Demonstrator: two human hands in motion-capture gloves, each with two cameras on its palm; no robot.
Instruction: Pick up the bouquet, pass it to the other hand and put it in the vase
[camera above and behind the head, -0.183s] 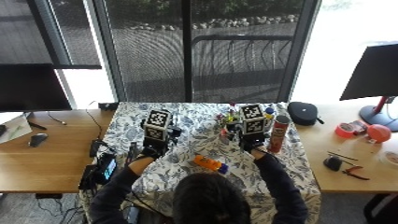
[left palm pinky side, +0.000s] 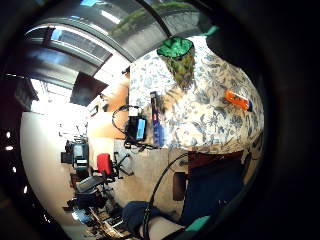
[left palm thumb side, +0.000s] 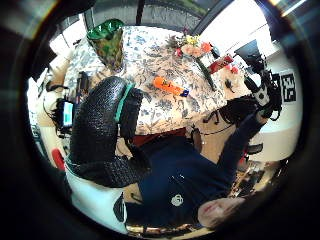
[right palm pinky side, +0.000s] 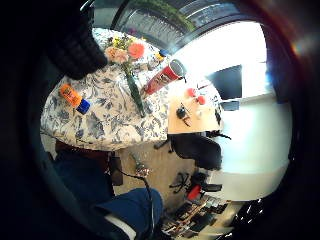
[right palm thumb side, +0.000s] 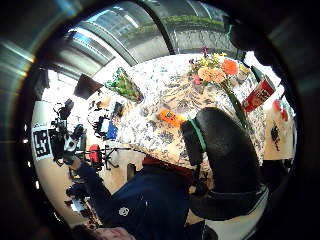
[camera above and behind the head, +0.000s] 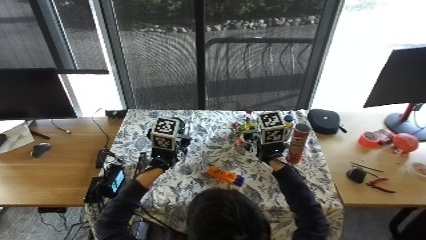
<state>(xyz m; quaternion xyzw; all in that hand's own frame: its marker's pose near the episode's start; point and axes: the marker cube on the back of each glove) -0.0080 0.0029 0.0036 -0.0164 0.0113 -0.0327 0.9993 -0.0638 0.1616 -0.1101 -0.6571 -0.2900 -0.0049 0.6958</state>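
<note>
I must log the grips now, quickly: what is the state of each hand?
Left hand: open, holding nothing.
Right hand: open, holding nothing; the many-coloured flower bouquet lies on the blue-patterned white tablecloth.

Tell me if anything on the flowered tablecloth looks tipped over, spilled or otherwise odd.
Nothing stands out. The bouquet lies flat on the cloth, not yet picked up, the green vase stands upright, and so does the red can. No spill shows.
</note>
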